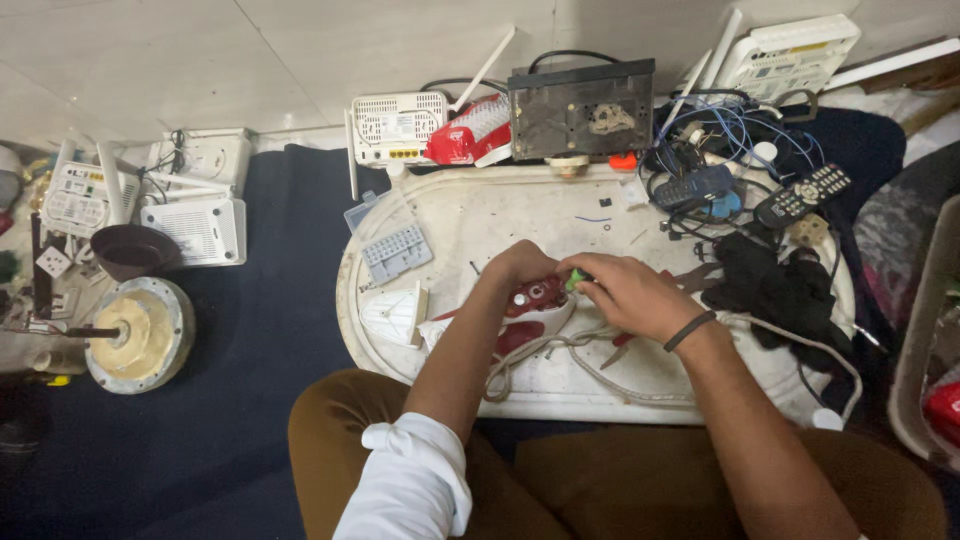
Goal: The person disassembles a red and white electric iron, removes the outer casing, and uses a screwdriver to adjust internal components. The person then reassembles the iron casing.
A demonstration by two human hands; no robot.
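At centre frame, your left hand (520,268) steadies a red-and-white clothes iron (532,308) on the white worktop (480,215); your right hand (630,295) pinches a green-handled tool (574,281) against it, casing partly opened, cord (560,350) loose.

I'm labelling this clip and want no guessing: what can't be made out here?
- Head view: the right hand covers most of the small green tool, so its tip is hidden.
- The left hand hides part of the red and white appliance.
- The white cord runs under the right forearm.
- The container at the right is cut off by the edge.
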